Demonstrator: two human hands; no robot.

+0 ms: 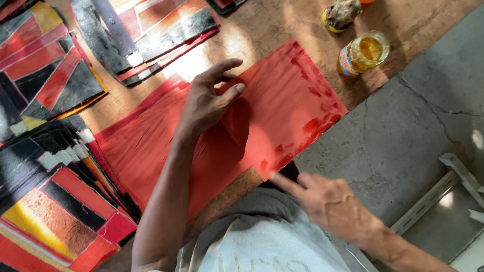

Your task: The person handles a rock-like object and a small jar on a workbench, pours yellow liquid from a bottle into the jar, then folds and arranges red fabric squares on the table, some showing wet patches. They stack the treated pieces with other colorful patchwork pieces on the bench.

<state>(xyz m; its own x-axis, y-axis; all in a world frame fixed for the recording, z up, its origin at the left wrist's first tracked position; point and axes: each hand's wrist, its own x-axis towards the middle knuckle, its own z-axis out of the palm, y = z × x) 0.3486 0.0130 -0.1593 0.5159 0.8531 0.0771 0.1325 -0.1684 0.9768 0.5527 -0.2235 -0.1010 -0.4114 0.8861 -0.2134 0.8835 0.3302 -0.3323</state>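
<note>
Head view: I see my left hand (209, 103) pressed flat and open on a large red sheet (282, 100), thumb stretched out, grasping nothing. That sheet lies on a worn wooden board (262, 25); it looks thin and fibrous, rectangular, with darker wet red blotches along its right edge. My right hand (330, 204) is loose, forefinger pointing to the sheet's near corner, holding nothing. Stacks of patchwork panels (50, 70) in black, red and yellow, rough-textured, sit to the left. A glass jar (363, 53) of amber liquid stands by rough grey concrete (403, 141).
</note>
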